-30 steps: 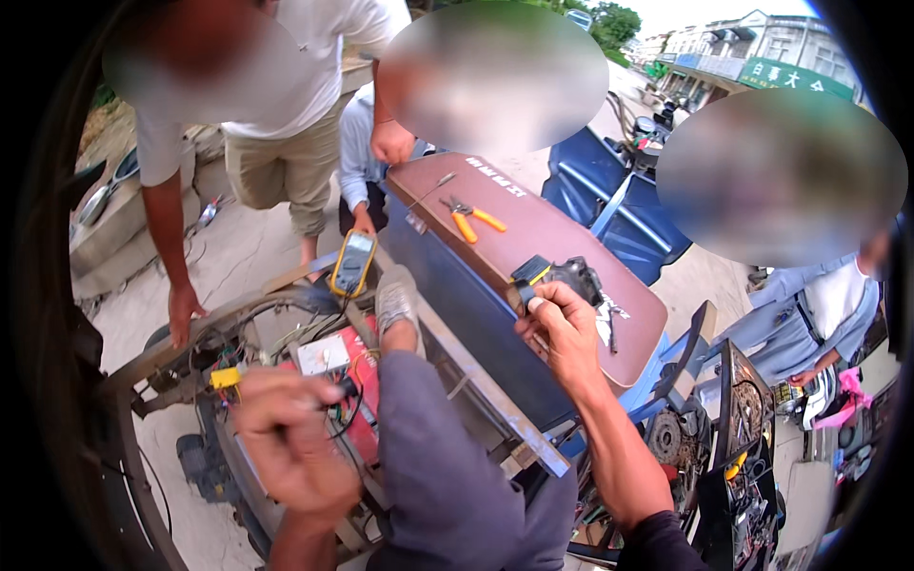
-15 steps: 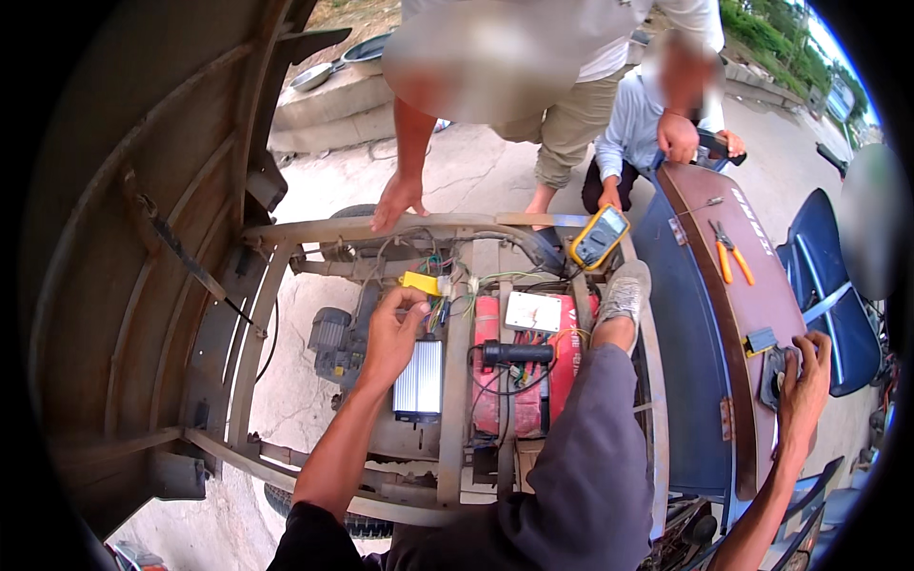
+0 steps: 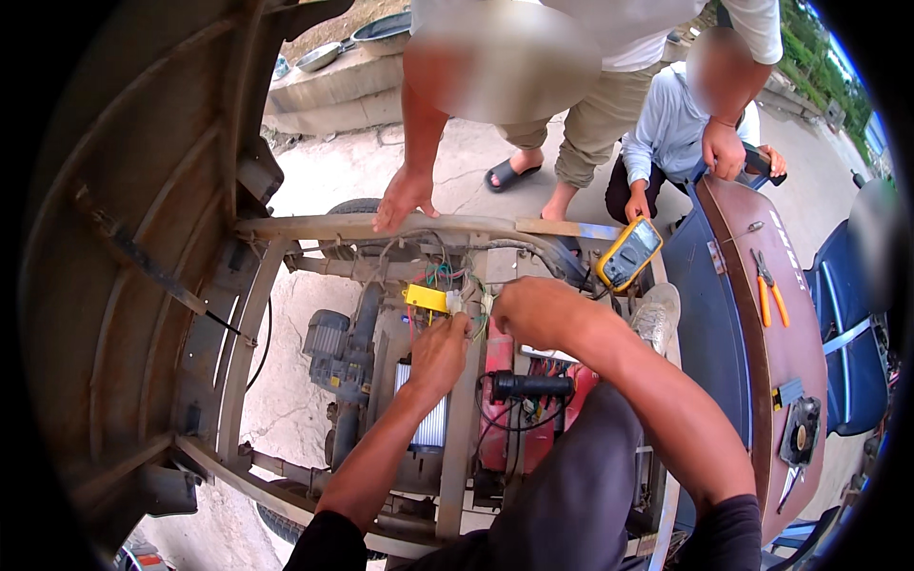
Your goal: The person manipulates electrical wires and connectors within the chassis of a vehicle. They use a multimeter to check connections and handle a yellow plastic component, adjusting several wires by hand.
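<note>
My left hand [image 3: 440,354] is closed in a pinch on thin wires [image 3: 479,322], just below a yellow box [image 3: 426,299] and a pale plug connector [image 3: 455,304]. My right hand [image 3: 538,309] reaches across from the right, fingers curled in beside the same wire bundle; what its fingertips hold is hidden. Under my left forearm lies a silver finned controller box [image 3: 430,423]. A black handlebar grip [image 3: 533,385] with a cable rests over the red battery packs [image 3: 497,443]. My right forearm partly covers a white box among the wires.
A metal vehicle frame [image 3: 352,228] surrounds the parts, beside a raised rusty panel [image 3: 143,285]. One co-worker's hand [image 3: 407,198] rests on the frame; a crouching co-worker holds a yellow multimeter [image 3: 629,254]. Orange-handled pliers [image 3: 769,290] and a black part [image 3: 802,430] lie on the brown seat.
My right hand has left the black part on the seat and come over to the wires. My left hand has moved right and down from the yellow box. The view has shifted slightly.
</note>
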Available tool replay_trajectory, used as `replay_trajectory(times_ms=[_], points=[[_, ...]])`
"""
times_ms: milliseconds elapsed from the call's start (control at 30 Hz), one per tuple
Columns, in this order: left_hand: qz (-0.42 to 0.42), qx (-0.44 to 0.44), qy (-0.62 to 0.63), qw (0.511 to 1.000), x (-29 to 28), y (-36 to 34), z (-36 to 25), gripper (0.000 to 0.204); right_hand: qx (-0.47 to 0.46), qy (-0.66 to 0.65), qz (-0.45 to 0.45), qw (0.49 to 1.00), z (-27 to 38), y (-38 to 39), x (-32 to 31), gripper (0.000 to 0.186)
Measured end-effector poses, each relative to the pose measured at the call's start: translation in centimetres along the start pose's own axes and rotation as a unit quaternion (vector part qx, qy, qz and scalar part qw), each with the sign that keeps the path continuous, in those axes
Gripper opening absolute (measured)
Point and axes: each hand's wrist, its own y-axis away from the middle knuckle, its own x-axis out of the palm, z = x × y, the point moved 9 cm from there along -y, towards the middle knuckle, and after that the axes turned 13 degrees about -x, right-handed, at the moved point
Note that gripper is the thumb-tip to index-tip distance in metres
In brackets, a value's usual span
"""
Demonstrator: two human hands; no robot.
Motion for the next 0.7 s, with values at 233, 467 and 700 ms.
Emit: replay_trajectory(times_ms=[233,467,700], points=[[0.022,-0.143,0.203,0.968,0.9,-0.5,4.3,0.021,-0.03,-0.125,-0.061,0.99,-5.7,-6.1,7.8,0.019],[0.006,-0.18,0.291,0.94,0.1,0.0,5.5,0.019,-0.038,-0.209,-0.076,0.974,-5.0,-7.0,9.3,0.022],[0.043,-0.197,0.312,0.928,0.8,0.1,6.2,0.019,-0.049,-0.174,-0.098,0.979,-5.9,-7.2,9.7,0.014]])
